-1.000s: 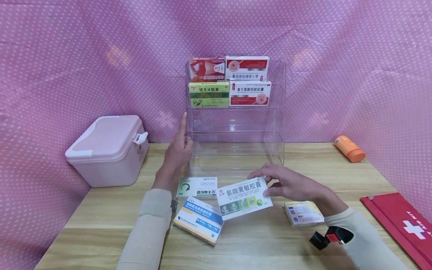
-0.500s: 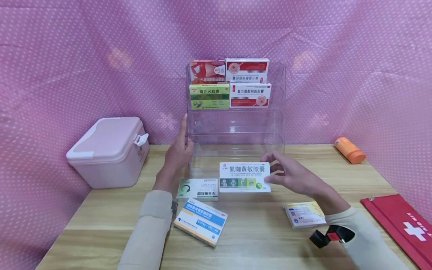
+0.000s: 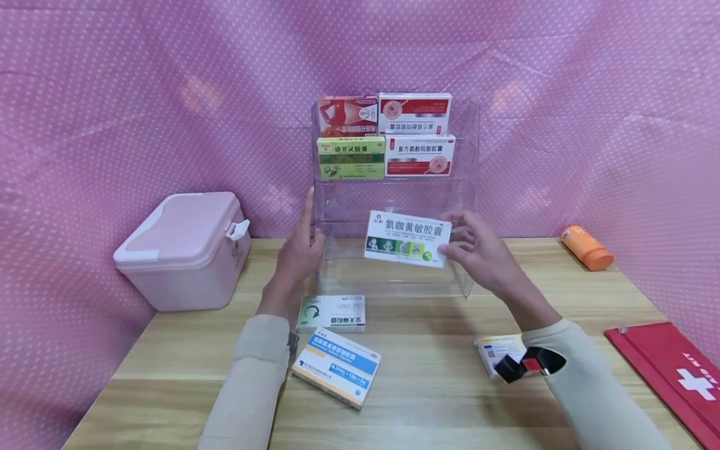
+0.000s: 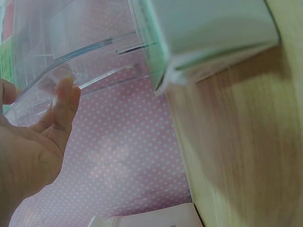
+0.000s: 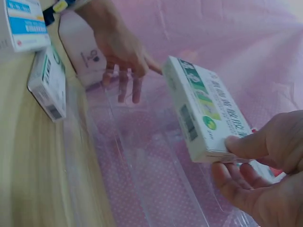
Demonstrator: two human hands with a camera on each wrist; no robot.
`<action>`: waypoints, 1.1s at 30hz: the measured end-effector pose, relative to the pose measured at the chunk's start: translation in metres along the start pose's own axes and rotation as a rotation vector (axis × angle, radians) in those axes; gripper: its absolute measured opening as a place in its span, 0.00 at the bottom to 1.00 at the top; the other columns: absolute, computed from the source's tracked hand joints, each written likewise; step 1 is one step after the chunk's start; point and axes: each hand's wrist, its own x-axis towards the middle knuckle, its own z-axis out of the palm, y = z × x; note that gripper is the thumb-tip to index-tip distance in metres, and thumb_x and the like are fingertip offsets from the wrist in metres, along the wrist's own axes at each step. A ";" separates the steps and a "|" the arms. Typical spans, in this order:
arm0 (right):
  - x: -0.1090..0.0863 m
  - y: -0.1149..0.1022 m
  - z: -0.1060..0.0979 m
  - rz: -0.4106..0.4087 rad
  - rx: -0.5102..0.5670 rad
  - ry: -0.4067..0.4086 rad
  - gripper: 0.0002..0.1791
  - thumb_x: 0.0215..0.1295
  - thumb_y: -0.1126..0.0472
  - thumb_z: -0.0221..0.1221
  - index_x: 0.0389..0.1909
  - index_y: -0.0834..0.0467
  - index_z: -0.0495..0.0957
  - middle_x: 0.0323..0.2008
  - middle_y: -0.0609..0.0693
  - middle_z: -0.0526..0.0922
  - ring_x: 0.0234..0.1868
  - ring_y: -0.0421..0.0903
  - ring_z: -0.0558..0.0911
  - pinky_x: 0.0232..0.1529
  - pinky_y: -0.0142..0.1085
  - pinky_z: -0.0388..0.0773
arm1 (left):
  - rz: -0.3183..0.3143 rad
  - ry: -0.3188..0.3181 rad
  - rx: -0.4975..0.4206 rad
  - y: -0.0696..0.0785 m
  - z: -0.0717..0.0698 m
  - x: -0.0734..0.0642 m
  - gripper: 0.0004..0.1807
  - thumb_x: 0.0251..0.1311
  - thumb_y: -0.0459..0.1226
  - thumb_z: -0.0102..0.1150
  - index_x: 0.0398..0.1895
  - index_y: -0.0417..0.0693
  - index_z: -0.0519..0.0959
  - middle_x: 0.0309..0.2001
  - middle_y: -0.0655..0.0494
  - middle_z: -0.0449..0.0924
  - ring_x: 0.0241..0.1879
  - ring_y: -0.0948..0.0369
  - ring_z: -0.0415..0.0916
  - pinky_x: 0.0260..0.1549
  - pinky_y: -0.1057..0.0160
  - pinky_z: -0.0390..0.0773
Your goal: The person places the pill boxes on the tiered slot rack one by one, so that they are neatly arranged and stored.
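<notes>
And the white capsule box [image 3: 405, 240] hangs before the clear rack [image 3: 394, 199], not yet on a tier, its right end pinched by the right hand [image 3: 480, 256] at three o'clock. Over at nine, the left hand [image 3: 298, 253] lies against the rack's side, index extended. Halfway, I'd judge: red [image 3: 347, 115], lime [image 3: 351, 159] and two red-and-white boxes [image 3: 415, 114] stand racked towards twelve; arrow-printed [image 3: 333, 312] and blue-and-white boxes [image 3: 337, 365] wait around seven, a pale box [image 3: 494, 350] at five. Wooden table [image 3: 427, 400] below, pink dotted curtain [image 3: 360, 50] all round!
</notes>
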 end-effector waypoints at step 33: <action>0.122 0.006 0.062 -0.211 -0.372 0.336 0.26 0.64 0.76 0.65 0.64 0.61 0.81 0.51 0.63 0.73 0.49 0.58 0.82 0.54 0.48 0.85 | -0.046 -0.028 -0.036 0.004 -0.001 0.000 0.48 0.77 0.40 0.43 0.87 0.82 0.30 0.90 0.57 0.44 0.55 0.42 0.77 0.61 0.36 0.77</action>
